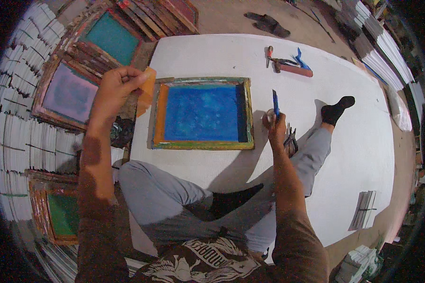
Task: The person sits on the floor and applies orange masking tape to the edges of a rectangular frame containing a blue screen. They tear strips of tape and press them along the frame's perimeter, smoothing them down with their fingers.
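In front of me lies a screen-printing frame with paint-stained wooden sides and blue mesh. A band of orange-brown tape runs along its left inner side. My left hand is raised just left of the frame, pinching a strip of orange-brown tape between thumb and fingers. To the right of the frame, my right hand is closed around a blue utility knife, its dark blade pointing away from me. A small pale round thing shows beside that grip; I cannot make out what it is.
Hand tools with red and blue handles lie far right on the white board. More dark-handled tools sit by my right leg. Other frames and paper stacks line the left; a tied bundle lies near right.
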A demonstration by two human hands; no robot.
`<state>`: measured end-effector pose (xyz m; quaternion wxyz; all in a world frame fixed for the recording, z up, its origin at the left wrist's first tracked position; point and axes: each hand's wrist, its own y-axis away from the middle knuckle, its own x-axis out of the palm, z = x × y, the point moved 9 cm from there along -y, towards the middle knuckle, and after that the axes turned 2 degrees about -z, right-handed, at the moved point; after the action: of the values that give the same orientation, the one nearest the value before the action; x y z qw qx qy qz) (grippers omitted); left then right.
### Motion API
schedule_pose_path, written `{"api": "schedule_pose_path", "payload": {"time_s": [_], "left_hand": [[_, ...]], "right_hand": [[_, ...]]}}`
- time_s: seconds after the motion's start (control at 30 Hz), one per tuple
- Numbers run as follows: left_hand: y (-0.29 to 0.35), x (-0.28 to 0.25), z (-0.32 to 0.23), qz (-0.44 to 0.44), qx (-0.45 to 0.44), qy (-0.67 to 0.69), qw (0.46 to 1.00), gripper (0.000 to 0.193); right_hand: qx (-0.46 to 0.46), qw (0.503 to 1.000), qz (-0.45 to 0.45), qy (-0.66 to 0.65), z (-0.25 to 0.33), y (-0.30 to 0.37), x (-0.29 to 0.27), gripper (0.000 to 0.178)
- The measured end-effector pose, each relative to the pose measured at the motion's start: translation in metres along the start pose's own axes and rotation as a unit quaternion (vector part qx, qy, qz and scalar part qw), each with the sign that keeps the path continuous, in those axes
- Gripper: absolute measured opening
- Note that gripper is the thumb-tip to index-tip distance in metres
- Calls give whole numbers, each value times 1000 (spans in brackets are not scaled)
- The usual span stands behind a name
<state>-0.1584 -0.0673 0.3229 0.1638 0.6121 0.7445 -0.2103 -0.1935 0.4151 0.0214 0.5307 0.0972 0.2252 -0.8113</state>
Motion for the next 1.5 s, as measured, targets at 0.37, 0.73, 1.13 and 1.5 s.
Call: {"api": "schedule_pose_path", "payload": {"time_s": [0.37, 0.73, 1.13, 1.5], "left_hand": [[12, 37, -35, 94, 20, 31, 995, 26], [46, 59, -66, 202, 45, 94, 974, 26], [40, -22, -12, 83, 45, 61, 994, 24], [40, -2, 123, -1, -85, 120, 989, 26]], "right_hand": [[-72, 929, -199, 303, 37, 36, -57, 38], [-37, 768, 400, -498, 316, 92, 127, 57], [93, 825, 489, -266, 194, 130, 97, 19], [127, 869, 467, -107, 95, 90, 47, 14]]}}
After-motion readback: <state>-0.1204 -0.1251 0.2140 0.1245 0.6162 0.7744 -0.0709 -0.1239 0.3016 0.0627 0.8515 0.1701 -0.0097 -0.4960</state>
